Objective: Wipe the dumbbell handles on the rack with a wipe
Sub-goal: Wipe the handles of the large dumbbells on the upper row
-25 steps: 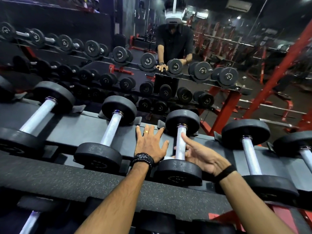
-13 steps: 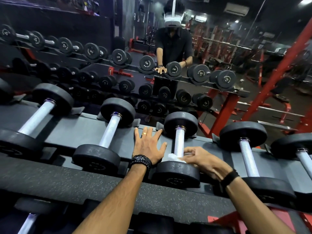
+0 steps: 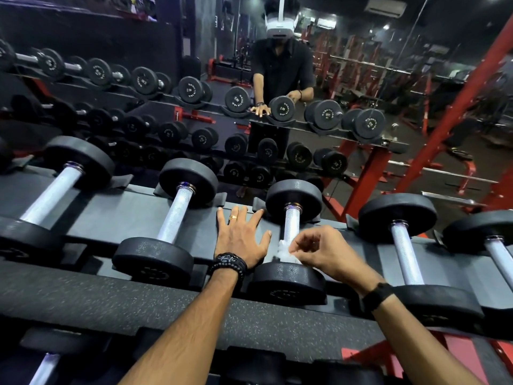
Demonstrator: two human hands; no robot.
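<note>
Dumbbells sit in a row on the sloped grey rack (image 3: 133,218) in front of me, black heads and pale knurled handles. Farthest left is one dumbbell (image 3: 55,187) with its handle running up and away, and next to it a second dumbbell (image 3: 175,218) lying the same way. Just right of that my left hand (image 3: 241,240) lies flat on the rack's surface, fingers straight and fanned out, a ring on one finger and a dark beaded band at the wrist; it holds nothing. Beside its thumb is the third dumbbell (image 3: 291,237). At the near end of that handle, right above the front head, my right hand (image 3: 324,254) pinches the white wipe (image 3: 286,252) between curled fingertips and thumb, the wipe bunched against the metal. Further right stand a fourth dumbbell (image 3: 408,245) and part of a fifth dumbbell (image 3: 497,245) at the edge. A mirror (image 3: 277,79) behind the rack shows my reflection.
</note>
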